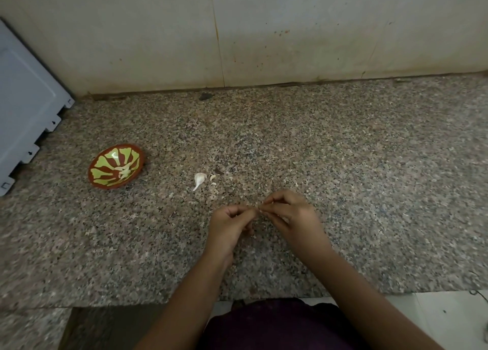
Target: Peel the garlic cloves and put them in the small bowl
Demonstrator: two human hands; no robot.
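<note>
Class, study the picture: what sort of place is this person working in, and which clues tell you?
Probably a home kitchen: a speckled stone counter against a stained wall, a small bowl, and a garlic clove beside peel scraps.

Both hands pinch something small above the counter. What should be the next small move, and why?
Probably pull skin off the garlic clove with the right hand while the left hand steadies it. Both pinch it at their fingertips, far from the small bowl; I cannot tell how much skin remains.
</note>
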